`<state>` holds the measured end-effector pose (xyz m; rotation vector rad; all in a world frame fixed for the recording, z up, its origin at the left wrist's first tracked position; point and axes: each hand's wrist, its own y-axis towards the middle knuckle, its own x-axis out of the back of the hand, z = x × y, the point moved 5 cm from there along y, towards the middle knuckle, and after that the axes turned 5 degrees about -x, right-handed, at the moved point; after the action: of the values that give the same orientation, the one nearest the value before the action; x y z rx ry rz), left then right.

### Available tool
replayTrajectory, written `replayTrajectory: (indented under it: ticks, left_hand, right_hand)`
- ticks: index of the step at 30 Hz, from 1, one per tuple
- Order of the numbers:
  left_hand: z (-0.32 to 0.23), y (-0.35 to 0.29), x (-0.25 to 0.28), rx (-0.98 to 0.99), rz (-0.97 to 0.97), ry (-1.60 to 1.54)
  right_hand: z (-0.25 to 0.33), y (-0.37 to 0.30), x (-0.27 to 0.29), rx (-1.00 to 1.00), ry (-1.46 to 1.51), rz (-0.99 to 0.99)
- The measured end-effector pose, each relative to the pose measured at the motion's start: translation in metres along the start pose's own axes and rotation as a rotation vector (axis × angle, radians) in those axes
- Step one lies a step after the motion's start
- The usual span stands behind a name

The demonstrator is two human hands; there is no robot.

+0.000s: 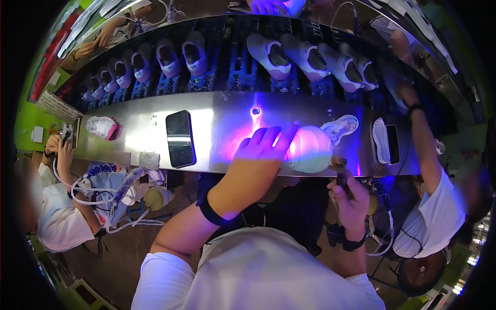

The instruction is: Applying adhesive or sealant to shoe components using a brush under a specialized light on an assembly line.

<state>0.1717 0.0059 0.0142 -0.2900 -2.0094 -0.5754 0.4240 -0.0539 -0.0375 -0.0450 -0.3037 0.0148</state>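
Note:
A pale shoe (311,150), washed pink and violet by the light, is at the front edge of the metal bench. My left hand (258,165) grips its left end with fingers extended over it; the thumb is hidden. In my right hand (352,199) is a brush (338,164), its dark handle closed in the fingers and its brownish head up against the shoe's right end. Just beyond lies a white shoe sole (340,128) with a mottled surface. A small glowing violet light (256,111) shines on the bench behind my left hand.
Behind the metal bench (139,113), grey shoes (195,54) stand in a row on a dark conveyor (227,72). A black phone (181,138), a pink-edged sole (102,127), a white sole (381,140) and another phone (393,144) lie on it. Co-workers sit either side.

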Motion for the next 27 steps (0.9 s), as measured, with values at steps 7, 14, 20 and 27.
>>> replayTrajectory:
  ticks: [7, 14, 20, 27]
  left_hand:
    - [0.019, -0.032, -0.012, -0.065, 0.071, -0.099]
    - [0.001, -0.059, -0.009, -0.223, -0.046, -0.561]
    - [0.003, -0.063, -0.016, -0.06, 0.187, -0.852]
    - [0.007, -0.055, -0.016, 0.152, 0.263, -1.002]
  right_hand:
    - [0.015, 0.011, -0.001, -0.134, 0.097, 0.139]
    - [0.072, 0.029, -0.003, 0.153, -0.106, 0.219]
    - [0.073, 0.026, -0.004, 0.168, -0.127, 0.269]
    - [0.064, 0.032, -0.008, 0.191, -0.12, 0.326]
